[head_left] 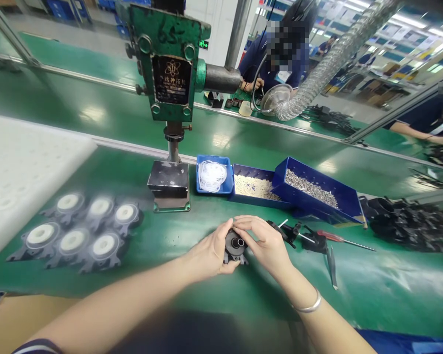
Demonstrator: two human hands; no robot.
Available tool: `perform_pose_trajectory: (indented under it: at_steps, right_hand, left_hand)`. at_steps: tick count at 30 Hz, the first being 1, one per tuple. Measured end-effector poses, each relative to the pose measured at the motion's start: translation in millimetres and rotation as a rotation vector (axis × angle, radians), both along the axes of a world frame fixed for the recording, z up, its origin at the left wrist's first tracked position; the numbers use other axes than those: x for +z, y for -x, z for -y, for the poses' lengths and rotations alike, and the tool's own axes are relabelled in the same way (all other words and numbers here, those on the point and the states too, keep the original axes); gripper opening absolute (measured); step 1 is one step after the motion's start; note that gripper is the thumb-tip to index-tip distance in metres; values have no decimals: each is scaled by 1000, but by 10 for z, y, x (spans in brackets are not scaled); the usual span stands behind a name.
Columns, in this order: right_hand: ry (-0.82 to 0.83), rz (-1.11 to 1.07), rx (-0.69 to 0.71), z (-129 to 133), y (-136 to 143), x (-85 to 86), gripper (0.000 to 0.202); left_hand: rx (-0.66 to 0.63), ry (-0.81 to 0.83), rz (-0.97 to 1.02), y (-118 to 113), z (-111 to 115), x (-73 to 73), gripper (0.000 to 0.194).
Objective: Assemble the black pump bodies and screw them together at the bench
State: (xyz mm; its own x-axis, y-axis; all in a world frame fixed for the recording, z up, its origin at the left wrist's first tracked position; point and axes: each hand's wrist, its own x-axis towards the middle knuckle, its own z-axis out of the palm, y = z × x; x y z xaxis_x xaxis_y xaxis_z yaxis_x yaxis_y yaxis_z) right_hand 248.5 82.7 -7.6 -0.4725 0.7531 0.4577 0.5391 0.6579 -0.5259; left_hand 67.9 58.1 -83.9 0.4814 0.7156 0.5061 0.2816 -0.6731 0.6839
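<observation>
A round black part (236, 244) with a ringed hole in its centre is held just over the green bench, in front of the blue bins. My left hand (211, 250) grips it from the left, thumb and fingers around its edge. On the right side, my right hand (265, 241) has its fingers closed on the upper edge of the same part. Several black parts with white rings (74, 241) lie in two rows on the left. A green press (170, 64) stands behind, its black block (169, 179) on a base.
Blue bins hold clear rings (212, 176), small pale pieces (256, 187) and metal pins (312, 187). A red screwdriver (330, 236), tweezers (332, 268) and a black parts pile (413, 223) lie right. Two people work across the bench. A white sheet (29, 167) covers the left.
</observation>
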Motion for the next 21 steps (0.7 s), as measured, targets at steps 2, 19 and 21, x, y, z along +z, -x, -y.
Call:
perform_pose_trajectory:
  at_steps: [2, 19, 21]
  right_hand:
    - [-63, 92, 82, 9, -40, 20, 20]
    - [-182, 363, 241, 1, -172, 75, 42]
    - [-193, 325, 243, -13, -174, 62, 41]
  left_hand:
    - [-4, 2, 1, -2, -5, 0, 112]
    - [-17, 14, 11, 4, -1, -18, 110]
    - [-20, 0, 20, 4, -4, -6, 110]
